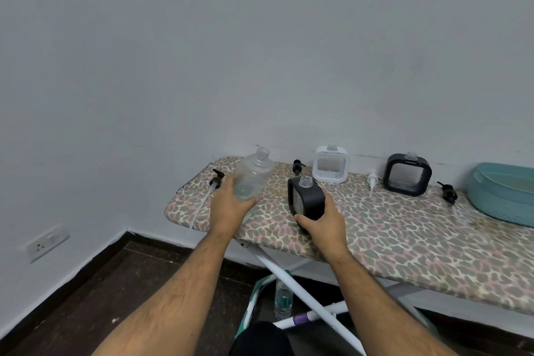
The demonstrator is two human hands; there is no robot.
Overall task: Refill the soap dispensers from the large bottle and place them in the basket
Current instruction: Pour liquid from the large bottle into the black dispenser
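Note:
My left hand grips the large clear bottle, which is uncapped, tilted and holds a little liquid. My right hand holds a black square soap dispenser with an open neck, close to the bottle. A white dispenser and a second black dispenser stand open-necked at the back of the leopard-print board. Loose pump heads lie on the board: a black pump at the left, a black pump by the white dispenser, a white pump, and a black pump. The teal basket sits far right.
The board stands against a grey wall on white crossed legs. Beneath it on the dark floor stands a small water bottle. A wall socket is low on the left wall.

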